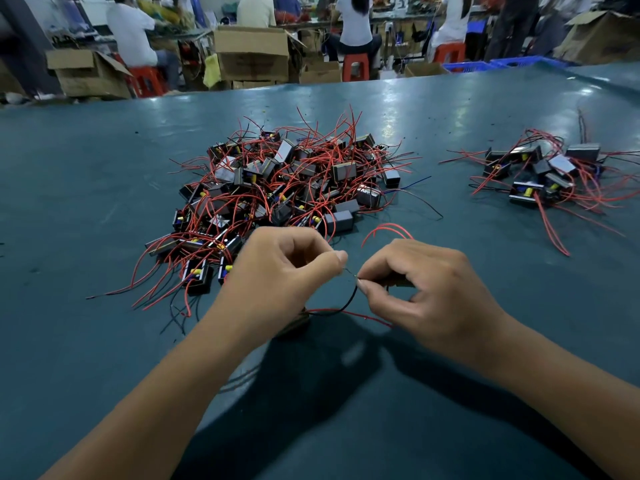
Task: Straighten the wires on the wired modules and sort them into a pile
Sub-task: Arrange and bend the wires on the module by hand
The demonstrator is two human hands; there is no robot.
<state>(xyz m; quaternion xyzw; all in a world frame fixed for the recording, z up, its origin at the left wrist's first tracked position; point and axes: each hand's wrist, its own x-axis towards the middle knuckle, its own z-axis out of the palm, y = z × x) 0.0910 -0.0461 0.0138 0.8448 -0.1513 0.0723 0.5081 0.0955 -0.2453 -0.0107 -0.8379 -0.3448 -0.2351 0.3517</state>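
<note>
Seen from the head camera, a teal table (104,168) fills the room's foreground, with cardboard boxes (251,57), red stools (355,65) and seated workers beyond its far edge at twelve o'clock. A big heap (277,188) of black modules with red wires lies just past the hands at about eleven o'clock; a smaller pile (540,174) sits well apart at two o'clock. Both hands are close together near the middle: the left hand (280,271) pinches the bare tip of a black wire (348,299), and the right hand (426,289) pinches the same wire just beside it. The wire curves down from the fingertips toward seven o'clock to a module (298,323) mostly hidden under the left wrist, so its facing cannot be told. A red wire (349,314) runs from there toward four o'clock.
</note>
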